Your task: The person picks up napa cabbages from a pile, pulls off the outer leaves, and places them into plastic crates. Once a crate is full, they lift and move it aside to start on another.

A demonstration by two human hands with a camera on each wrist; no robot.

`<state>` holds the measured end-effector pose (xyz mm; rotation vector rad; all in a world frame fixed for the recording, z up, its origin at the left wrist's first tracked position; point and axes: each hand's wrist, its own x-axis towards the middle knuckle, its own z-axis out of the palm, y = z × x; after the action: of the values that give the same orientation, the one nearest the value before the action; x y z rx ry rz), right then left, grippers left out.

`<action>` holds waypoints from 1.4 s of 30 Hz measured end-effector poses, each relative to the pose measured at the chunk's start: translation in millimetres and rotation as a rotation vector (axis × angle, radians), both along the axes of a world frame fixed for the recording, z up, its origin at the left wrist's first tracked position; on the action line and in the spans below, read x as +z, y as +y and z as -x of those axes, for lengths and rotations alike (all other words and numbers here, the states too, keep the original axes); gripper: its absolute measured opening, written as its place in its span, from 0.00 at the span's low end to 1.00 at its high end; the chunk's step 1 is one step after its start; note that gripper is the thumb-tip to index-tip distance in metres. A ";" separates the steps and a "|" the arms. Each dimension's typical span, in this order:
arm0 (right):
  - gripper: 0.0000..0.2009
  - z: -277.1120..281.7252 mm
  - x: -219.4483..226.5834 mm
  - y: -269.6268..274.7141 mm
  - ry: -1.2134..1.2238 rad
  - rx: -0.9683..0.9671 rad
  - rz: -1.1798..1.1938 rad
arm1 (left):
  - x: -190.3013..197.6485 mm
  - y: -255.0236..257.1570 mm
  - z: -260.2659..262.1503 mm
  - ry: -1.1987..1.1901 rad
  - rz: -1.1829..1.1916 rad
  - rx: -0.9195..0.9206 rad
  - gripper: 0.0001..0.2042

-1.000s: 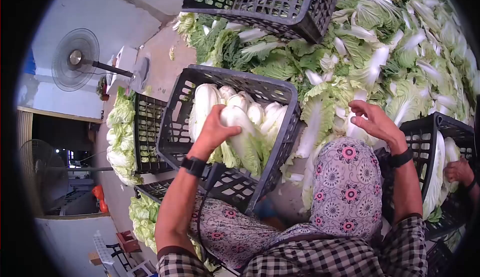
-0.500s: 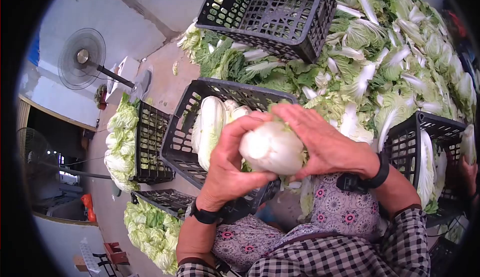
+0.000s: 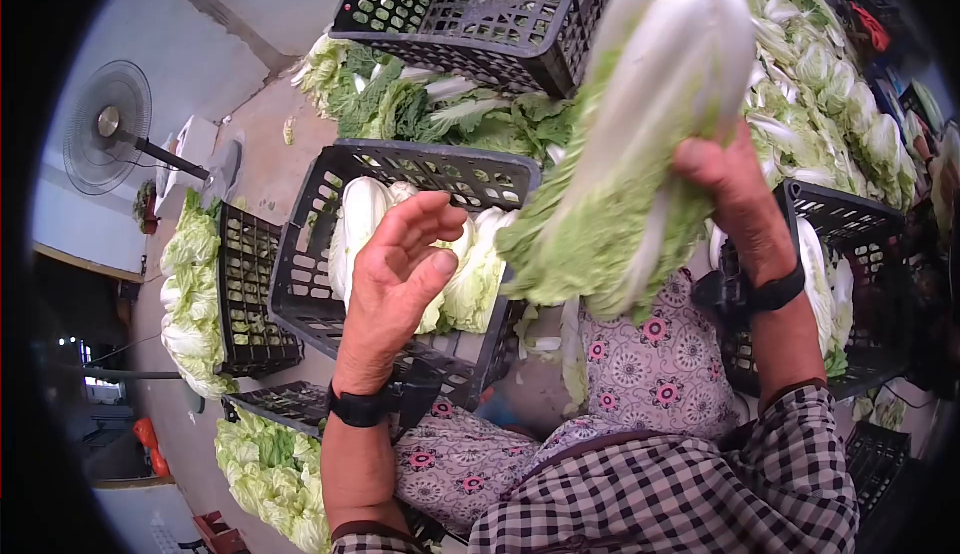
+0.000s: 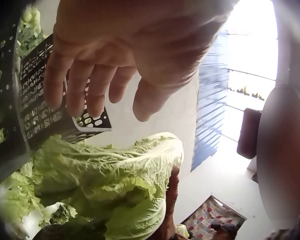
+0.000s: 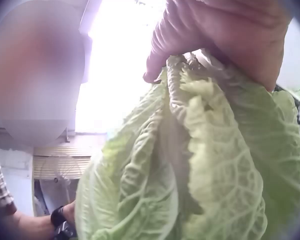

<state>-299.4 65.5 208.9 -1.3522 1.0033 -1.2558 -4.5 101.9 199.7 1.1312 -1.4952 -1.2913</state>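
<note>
A large napa cabbage (image 3: 650, 124) is raised in the head view, its white base up and green leaves down, gripped by my right hand (image 3: 740, 194) on its right side. Its leaves (image 5: 190, 160) fill much of the right wrist view beneath the hand (image 5: 230, 35). My left hand (image 3: 395, 274) hangs over the black crate (image 3: 300, 289) of cabbages (image 3: 365, 224), fingers slightly bent and holding nothing. In the left wrist view that hand (image 4: 125, 55) is above the cabbage (image 4: 110, 175), apart from it.
An empty-looking black crate (image 3: 560, 64) sits at the top on a pile of loose leaves (image 3: 420, 104). Another crate (image 3: 870, 224) with cabbages stands at the right. Filled crates (image 3: 260, 289) and a fan (image 3: 108, 124) are at the left.
Both hands took a cabbage from the middle crate. The left hand has since let go and moved left, while the right hand has carried the cabbage up and to the right.
</note>
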 end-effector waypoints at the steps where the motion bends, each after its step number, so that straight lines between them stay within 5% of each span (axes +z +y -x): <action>1: 0.30 15.2 2.3 4.0 -0.044 -0.088 0.015 | 1.7 0.6 -0.9 -0.004 0.012 -0.005 0.27; 7: 0.26 119.9 40.7 45.1 -0.078 -0.523 0.102 | 11.0 4.9 -7.7 0.004 0.072 0.016 0.23; 12: 0.27 214.0 44.6 79.5 0.684 -0.833 0.153 | 15.8 5.0 -17.1 0.071 0.095 0.010 0.19; 16: 0.31 267.2 7.7 92.1 0.820 -0.921 0.067 | 14.7 3.9 -17.0 0.080 0.083 0.010 0.18; 19: 0.33 315.0 -25.9 102.7 1.118 -0.943 0.048 | 13.7 3.5 -18.7 0.089 0.077 0.044 0.18; 22: 0.33 327.2 -52.9 114.9 1.187 -0.906 -0.250 | 10.8 -3.1 -26.8 0.064 0.097 0.103 0.19; 27: 0.33 378.4 -151.3 134.4 0.936 -0.603 -0.232 | 8.2 -12.9 -40.9 0.064 0.122 0.208 0.17; 32: 0.35 375.0 -144.4 137.5 0.835 -0.578 -0.409 | 2.8 -22.6 -57.9 0.084 0.146 0.262 0.16; 34: 0.36 385.8 -151.8 138.2 0.805 -0.637 -0.331 | 1.0 -24.3 -63.9 0.104 0.144 0.299 0.15; 37: 0.35 397.1 -160.6 124.7 1.273 -0.806 -0.019 | -0.7 -27.1 -71.2 0.133 0.118 0.346 0.14; 42: 0.26 335.1 -94.8 77.5 1.213 -0.805 0.274 | -8.6 -31.1 -75.3 0.156 0.070 0.352 0.13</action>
<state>-634.5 143.1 114.1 -2.0772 2.4587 -1.0515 70.8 70.8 191.1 1.1584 -1.1571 -1.0500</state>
